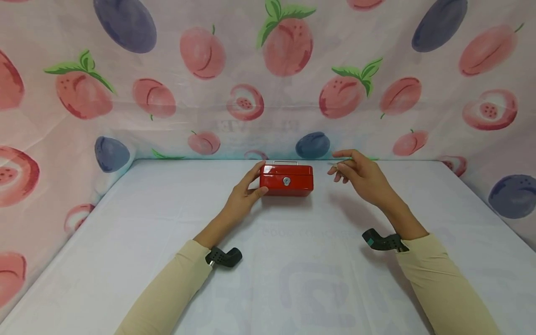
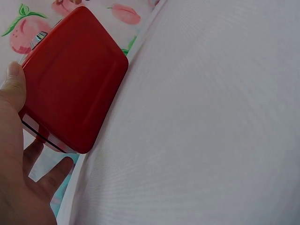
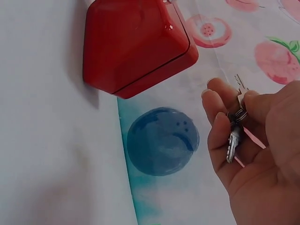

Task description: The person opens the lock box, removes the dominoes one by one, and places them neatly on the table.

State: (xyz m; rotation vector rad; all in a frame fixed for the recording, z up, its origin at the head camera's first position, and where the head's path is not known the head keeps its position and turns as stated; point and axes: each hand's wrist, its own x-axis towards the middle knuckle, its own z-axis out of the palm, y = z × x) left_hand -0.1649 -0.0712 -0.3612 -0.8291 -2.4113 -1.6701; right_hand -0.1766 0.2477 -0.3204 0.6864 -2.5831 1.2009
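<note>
From my distant seat, the largest thing I see is the backdrop point(image 1: 247, 60), printed with pink and dark blue fruit and rising beyond the left hand point(image 1: 242, 195) and the right hand point(image 1: 364, 179). Below both grips I have the white tabletop point(image 1: 268, 279), reaching back to the backdrop's foot. Nearer to me than either grip, the left sleeve point(image 1: 163, 293) and the right sleeve point(image 1: 448, 284) come in, both beige. The red box point(image 1: 286, 190) sits at the left grip and to the left of the right one, just apart from the latter, with its lid down; I cannot tell whether its base touches the tabletop. My left hand is clamped on the box's left end, thumb on the front, other fingers round the far side. My right hand has its fingers bent, thumb and fingers together on a key. Behind each grip, at the cuff, a black wrist camera is worn, the left one point(image 1: 226, 257) and the right one point(image 1: 381, 240). Right of the left grip, a thin metal handle point(image 1: 285, 161) tops the lid, and the round lock point(image 1: 286, 181) faces me. Smallest, the pale key point(image 3: 240, 84) pokes out of the right pinch toward the box, while a darker key point(image 3: 233, 143) hangs beside it, over the bent fingers, joined by a small ring point(image 3: 240, 115)
</note>
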